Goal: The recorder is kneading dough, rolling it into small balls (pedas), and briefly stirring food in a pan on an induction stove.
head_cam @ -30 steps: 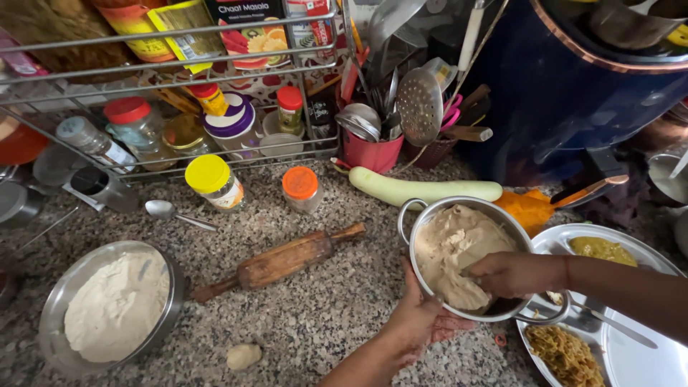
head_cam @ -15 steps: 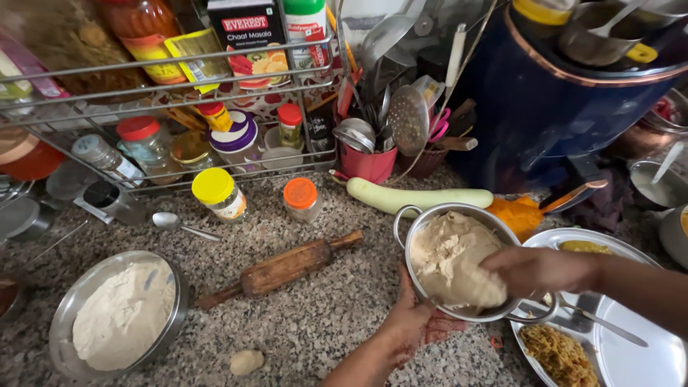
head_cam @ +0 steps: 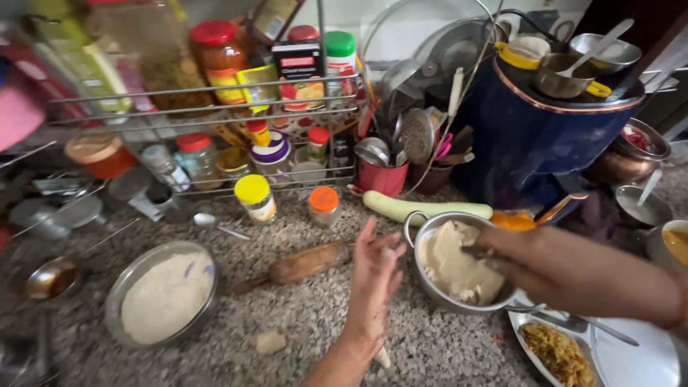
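Observation:
A steel pot (head_cam: 421, 285) with a lump of pale dough (head_cam: 448, 266) stands on the speckled stone counter. My right hand (head_cam: 505, 256) reaches into it from the right, fingertips on the dough; motion blur hides its grip. My left hand (head_cam: 374, 285) is lifted just left of the pot, fingers spread, holding nothing and off the rim. A wooden rolling pin (head_cam: 302, 264) lies to its left. Further left sits a steel plate of flour (head_cam: 165, 295), and a small dough ball (head_cam: 271, 342) rests on the counter in front.
A wire rack (head_cam: 215, 93) of jars and packets fills the back left. A pale green gourd (head_cam: 423, 208), a red utensil holder (head_cam: 383, 178) and a large blue container (head_cam: 530, 136) stand behind the pot. A plate with noodles (head_cam: 645, 367) sits at the right front. Two jars (head_cam: 254, 197) stand near a spoon (head_cam: 211, 222).
My left hand has let go of the pot's near side and lifted up to its left, fingers spread. My right hand stays in the dough. The view has shifted.

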